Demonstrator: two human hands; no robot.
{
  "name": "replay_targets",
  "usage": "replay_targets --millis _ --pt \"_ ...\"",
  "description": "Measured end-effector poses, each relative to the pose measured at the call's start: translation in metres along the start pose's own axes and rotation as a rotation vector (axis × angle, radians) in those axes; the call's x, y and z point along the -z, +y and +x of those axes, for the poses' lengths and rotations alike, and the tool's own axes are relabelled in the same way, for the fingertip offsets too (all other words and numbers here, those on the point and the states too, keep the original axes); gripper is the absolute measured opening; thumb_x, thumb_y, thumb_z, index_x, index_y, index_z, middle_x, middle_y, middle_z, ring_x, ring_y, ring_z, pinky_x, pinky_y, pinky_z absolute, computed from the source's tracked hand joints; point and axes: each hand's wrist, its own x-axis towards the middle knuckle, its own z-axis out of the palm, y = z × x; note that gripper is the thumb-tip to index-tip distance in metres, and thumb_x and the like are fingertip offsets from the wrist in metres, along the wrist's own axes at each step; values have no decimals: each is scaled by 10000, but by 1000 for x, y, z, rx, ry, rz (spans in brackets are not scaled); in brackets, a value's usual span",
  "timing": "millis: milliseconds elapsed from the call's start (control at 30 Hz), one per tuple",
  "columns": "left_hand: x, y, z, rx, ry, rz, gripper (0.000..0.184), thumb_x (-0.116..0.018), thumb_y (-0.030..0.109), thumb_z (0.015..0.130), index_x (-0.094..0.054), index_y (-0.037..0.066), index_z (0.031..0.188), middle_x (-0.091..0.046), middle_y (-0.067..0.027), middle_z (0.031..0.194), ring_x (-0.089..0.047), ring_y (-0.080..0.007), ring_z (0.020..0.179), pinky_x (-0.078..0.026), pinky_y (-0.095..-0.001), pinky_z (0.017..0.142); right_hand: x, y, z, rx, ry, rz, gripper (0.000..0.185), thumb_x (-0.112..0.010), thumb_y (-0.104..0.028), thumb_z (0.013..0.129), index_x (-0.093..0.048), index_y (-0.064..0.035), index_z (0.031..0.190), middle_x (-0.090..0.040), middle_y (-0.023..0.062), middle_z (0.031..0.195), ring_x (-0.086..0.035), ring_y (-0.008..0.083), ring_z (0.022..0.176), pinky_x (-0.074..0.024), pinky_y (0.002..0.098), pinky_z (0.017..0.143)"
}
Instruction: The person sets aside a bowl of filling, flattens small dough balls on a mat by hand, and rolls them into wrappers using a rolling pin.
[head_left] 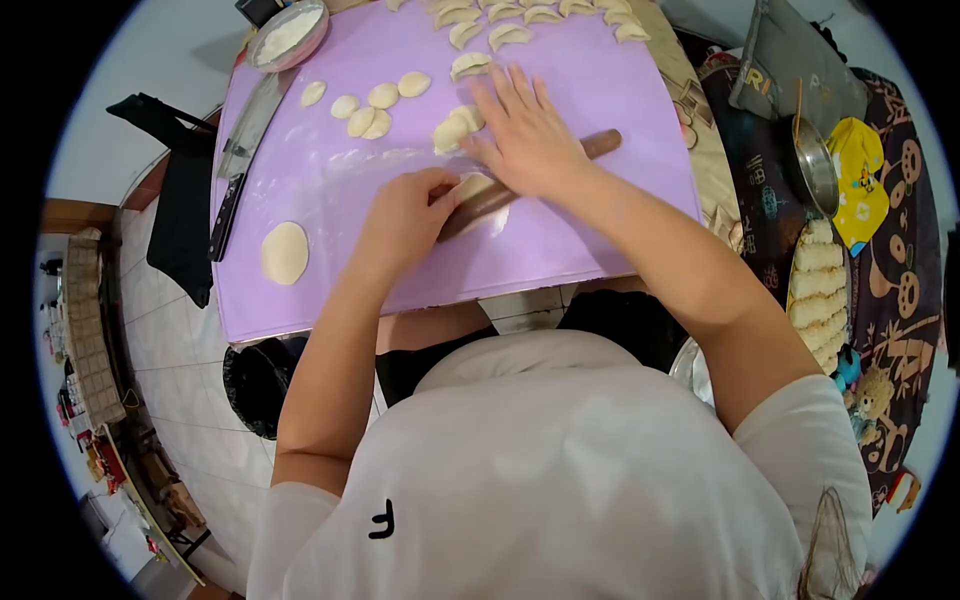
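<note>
Pressing the smooth brown pin (604, 144) with right hand (530, 138), flat and spread; left hand (408, 215) pinches the edge of a thin, pale dough disc (474, 187) at the pin, on the glossy purple mat (600, 235). Flat dough rounds (384, 95) and crescent dumplings (510, 36) lie farther back.

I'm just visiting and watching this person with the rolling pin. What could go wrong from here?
The left hand has its fingers right by the rolling pin, so a fingertip might get pinched.

The right hand, spread over the pin, is close to some overlapping dough rounds; it could brush or squash them.

The knife lies by the left edge of the purple mat, where a bump might knock it off.
</note>
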Motion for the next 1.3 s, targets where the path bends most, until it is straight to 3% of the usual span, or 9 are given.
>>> replay_targets --millis 133,233,333,433,567,733,833,1133,1300 --pt "0 0 19 -5 -65 74 216 -642 151 848 -673 -8 991 -684 -110 797 -612 -200 673 -480 -356 652 2 -2 -1 5 38 61 764 -500 -512 931 -334 34 1438 -304 318 1482 -275 461 1395 -187 563 1143" --pt "2 -12 20 22 -53 -69 226 -633 148 845 -667 -9 1004 -686 -146 816 -626 -256 673 -483 -369 646 45 -11 -71 44 -283 7 764 -483 -498 940 -322 61 1436 -284 315 1496 -276 459 1397 -181 579 1137" --pt "4 -16 10 72 -141 -87 230 -625 145 848 -660 -11 1012 -679 -151 813 -614 -262 653 -480 -358 624 55 -15 -83 64 -262 10 763 -464 -487 949 -314 83 1433 -295 307 1495 -278 443 1404 -175 594 1131" --pt "1 -15 4 -164 26 29 238 -636 150 841 -674 -6 1018 -685 -138 806 -621 -227 658 -483 -344 623 13 -2 -20 0 -110 -5 776 -459 -499 947 -306 89 1430 -298 299 1496 -254 421 1419 -173 553 1153" --pt "12 1 23 -27 -116 117 255 -653 161 830 -694 2 1025 -696 -142 813 -646 -229 697 -495 -353 653 -11 6 28 5 44 -8 784 -470 -497 945 -298 96 1428 -298 301 1494 -229 427 1425 -170 520 1168" --pt "12 -6 27 -77 -254 94 267 -655 174 839 -696 -2 1035 -689 -144 805 -612 -216 668 -485 -334 641 49 -11 -74 59 -208 11 769 -494 -475 938 -311 93 1423 -307 306 1484 -244 439 1416 -168 563 1151" --pt "13 -14 23 38 -192 -16 280 -653 172 844 -690 -4 1059 -688 -149 817 -607 -215 661 -478 -335 634 74 -19 -106 61 -296 49 764 -481 -480 940 -316 88 1423 -299 310 1486 -250 440 1414 -163 579 1144" --pt "11 2 31 -34 -186 168 247 -631 164 859 -665 -34 1003 -687 -151 824 -633 -228 712 -480 -371 652 -4 5 12 17 25 -38 754 -450 -502 953 -326 75 1422 -281 319 1491 -252 425 1417 -169 555 1153" --pt "8 -14 25 24 -47 -65 262 -627 154 864 -656 -13 1065 -678 -140 804 -622 -216 700 -475 -347 657 64 -15 -89 56 -292 -3 779 -456 -521 943 -324 79 1421 -287 317 1490 -251 430 1416 -172 551 1154"
